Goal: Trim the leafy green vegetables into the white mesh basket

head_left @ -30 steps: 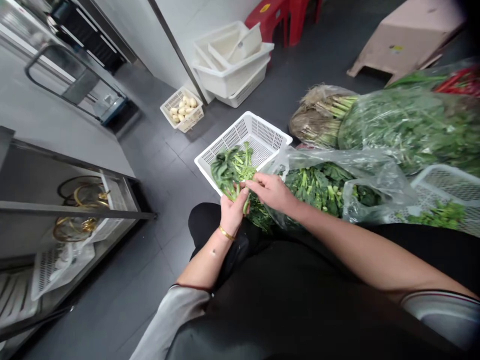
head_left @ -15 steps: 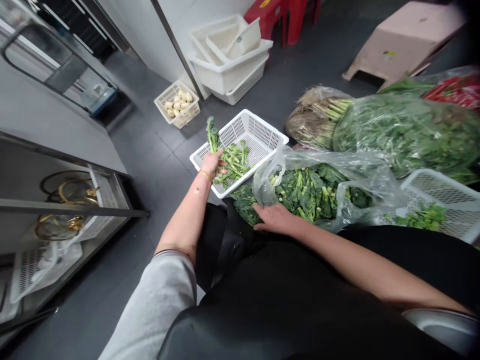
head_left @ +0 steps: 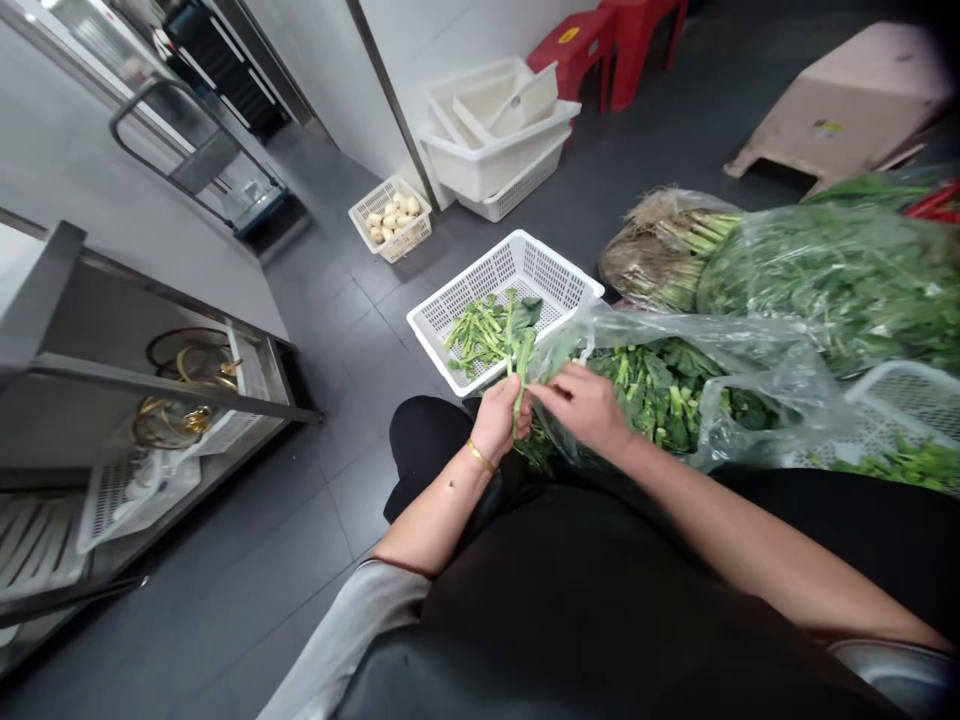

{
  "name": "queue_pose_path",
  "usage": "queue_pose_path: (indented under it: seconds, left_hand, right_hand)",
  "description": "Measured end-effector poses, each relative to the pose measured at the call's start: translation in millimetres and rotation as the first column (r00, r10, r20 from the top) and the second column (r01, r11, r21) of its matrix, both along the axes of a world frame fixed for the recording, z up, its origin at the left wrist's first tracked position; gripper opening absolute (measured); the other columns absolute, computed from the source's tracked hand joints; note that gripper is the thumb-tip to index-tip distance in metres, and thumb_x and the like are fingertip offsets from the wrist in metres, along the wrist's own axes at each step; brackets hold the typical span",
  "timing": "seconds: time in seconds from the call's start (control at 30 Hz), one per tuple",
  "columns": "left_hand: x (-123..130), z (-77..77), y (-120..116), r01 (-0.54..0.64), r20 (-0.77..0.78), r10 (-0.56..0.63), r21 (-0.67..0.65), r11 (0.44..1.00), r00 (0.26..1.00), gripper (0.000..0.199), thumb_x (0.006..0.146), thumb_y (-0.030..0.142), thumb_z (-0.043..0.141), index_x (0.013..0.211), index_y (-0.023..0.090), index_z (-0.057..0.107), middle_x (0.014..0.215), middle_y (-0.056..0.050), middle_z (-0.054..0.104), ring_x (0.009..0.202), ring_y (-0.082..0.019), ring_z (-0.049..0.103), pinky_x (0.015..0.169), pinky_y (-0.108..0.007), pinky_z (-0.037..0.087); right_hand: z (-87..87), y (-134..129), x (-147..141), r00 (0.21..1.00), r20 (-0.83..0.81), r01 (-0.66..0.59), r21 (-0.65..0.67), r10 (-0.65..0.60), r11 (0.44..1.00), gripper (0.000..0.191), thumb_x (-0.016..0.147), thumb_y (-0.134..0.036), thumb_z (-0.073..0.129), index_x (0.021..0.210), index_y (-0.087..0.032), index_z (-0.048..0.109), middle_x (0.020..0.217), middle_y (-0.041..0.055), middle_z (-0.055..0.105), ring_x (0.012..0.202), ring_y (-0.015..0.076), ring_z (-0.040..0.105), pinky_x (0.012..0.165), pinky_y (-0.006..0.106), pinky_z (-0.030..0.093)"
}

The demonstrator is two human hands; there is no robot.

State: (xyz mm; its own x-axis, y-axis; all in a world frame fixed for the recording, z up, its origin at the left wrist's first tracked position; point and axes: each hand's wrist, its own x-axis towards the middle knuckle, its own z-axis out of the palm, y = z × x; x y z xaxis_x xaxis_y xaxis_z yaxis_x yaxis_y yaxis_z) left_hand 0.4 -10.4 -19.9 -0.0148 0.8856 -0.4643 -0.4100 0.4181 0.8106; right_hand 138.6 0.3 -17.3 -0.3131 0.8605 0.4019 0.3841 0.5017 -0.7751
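My left hand is closed around the lower end of a leafy green stalk, which looks like Chinese broccoli and points up and away from me. Beside it, my right hand pinches at the stalk's side, where a blurred green leaf rises by the fingertips. Just beyond the hands lies a white perforated basket with trimmed green stems in its left part. Right of my right hand, an open clear plastic bag holds more leafy greens.
A small basket of pale peeled vegetables and stacked white tubs stand by the wall. Bagged greens, rooted stalks and another basket lie right. A pink stool stands behind; a metal shelf is left.
My left hand has drawn the stalk back from over the basket toward me. My right hand has lifted from the greens by the bag and met the stalk, its fingers now pinched.
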Motion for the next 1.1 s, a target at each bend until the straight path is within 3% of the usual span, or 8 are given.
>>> queue_pose_path:
  seconds: [0.1, 0.2, 0.37, 0.57, 0.73, 0.87, 1.0, 1.1]
  left_hand:
    - [-8, -2.6, 3, -0.108, 0.037, 0.108, -0.018, 0.994, 0.993, 0.044, 0.073, 0.057, 0.061, 0.068, 0.015, 0.049, 0.047, 0.006, 0.04, 0.033, -0.003, 0.03, 0.033, -0.017, 0.017]
    - [-12, 3.5, -9, -0.026, 0.009, 0.025, 0.079, 0.997, 1.0, 0.039, 0.075, 0.054, 0.06, 0.078, 0.015, 0.057, 0.052, 0.004, 0.045, 0.036, -0.005, 0.036, 0.034, -0.018, 0.024]
    - [-3, 14.1, -33, 0.173, -0.191, -0.132, 0.215, 0.961, 0.973, 0.036, 0.072, 0.05, 0.066, 0.08, 0.016, 0.058, 0.062, 0.001, 0.054, 0.044, -0.008, 0.046, 0.039, -0.02, 0.034]
    - [1, 12.7, -26, -0.049, 0.058, 0.039, 0.187, 0.981, 0.998, 0.035, 0.077, 0.052, 0.059, 0.086, 0.019, 0.05, 0.055, 0.006, 0.047, 0.034, -0.004, 0.031, 0.032, -0.017, 0.019]
    - [-9, 5.1, -21, -0.082, 0.003, 0.082, 0.136, 0.987, 0.997, 0.041, 0.078, 0.053, 0.056, 0.094, 0.015, 0.055, 0.056, 0.004, 0.051, 0.036, -0.006, 0.04, 0.033, -0.019, 0.025]
    - [-5, 3.0, -25, 0.044, -0.061, -0.033, 0.185, 0.982, 0.998, 0.039, 0.071, 0.043, 0.068, 0.094, 0.017, 0.05, 0.057, 0.005, 0.052, 0.043, -0.009, 0.051, 0.037, -0.018, 0.033]
    - [11, 7.8, -35, 0.078, 0.041, -0.086, 0.168, 0.983, 0.995, 0.039, 0.07, 0.038, 0.072, 0.088, 0.021, 0.042, 0.053, 0.01, 0.044, 0.036, -0.004, 0.039, 0.034, -0.014, 0.02]
    - [19, 13.5, -39, 0.078, 0.165, -0.092, 0.092, 0.993, 0.982, 0.039, 0.07, 0.039, 0.072, 0.086, 0.021, 0.041, 0.056, 0.009, 0.044, 0.036, -0.002, 0.033, 0.034, -0.013, 0.016]
  right_hand:
    - [10.9, -24, -5, 0.987, 0.02, -0.161, 0.035, 0.16, 0.986, 0.034, 0.083, -0.042, 0.056, 0.058, -0.02, 0.057, 0.065, 0.0045, 0.06, 0.06, 0.0141, 0.055, 0.058, 0.026, 0.041]
    - [15.8, -16, 1, 0.984, -0.001, -0.173, -0.22, 0.177, 0.96, 0.034, 0.083, -0.042, 0.055, 0.057, -0.02, 0.054, 0.057, 0.0018, 0.06, 0.052, 0.0132, 0.055, 0.053, 0.026, 0.041]
    - [11.3, 22, 3, 0.977, -0.172, -0.205, -0.598, 0.126, 0.775, 0.039, 0.08, -0.053, 0.055, 0.06, -0.021, 0.046, 0.042, -0.0041, 0.052, 0.038, 0.0116, 0.048, 0.043, 0.024, 0.038]
    - [-6.9, -5, -10, 0.96, -0.275, -0.193, -0.505, 0.055, 0.841, 0.036, 0.088, -0.049, 0.043, 0.066, -0.021, 0.047, 0.049, -0.0042, 0.052, 0.045, 0.0109, 0.049, 0.05, 0.024, 0.041]
    - [-17.2, 4, 17, 0.935, 0.235, -0.107, -0.526, 0.266, 0.844, 0.036, 0.074, -0.055, 0.058, 0.067, -0.02, 0.053, 0.06, -0.0005, 0.058, 0.054, 0.0137, 0.053, 0.054, 0.025, 0.039]
    - [1.3, 27, 17, 0.934, 0.278, -0.058, -0.5, 0.223, 0.864, 0.044, 0.079, -0.06, 0.048, 0.067, -0.019, 0.057, 0.059, 0.0012, 0.059, 0.057, 0.0142, 0.054, 0.053, 0.024, 0.036]
    - [16.1, 19, 4, 0.913, 0.407, 0.109, -0.227, -0.007, 0.968, 0.05, 0.086, -0.053, 0.041, 0.057, -0.016, 0.057, 0.054, 0.0056, 0.056, 0.055, 0.0159, 0.052, 0.054, 0.027, 0.033]
    - [15.9, -1, 7, 0.918, 0.396, 0.043, -0.004, -0.037, 0.999, 0.047, 0.092, -0.046, 0.036, 0.068, -0.015, 0.062, 0.063, 0.0078, 0.061, 0.061, 0.0165, 0.055, 0.059, 0.028, 0.036]
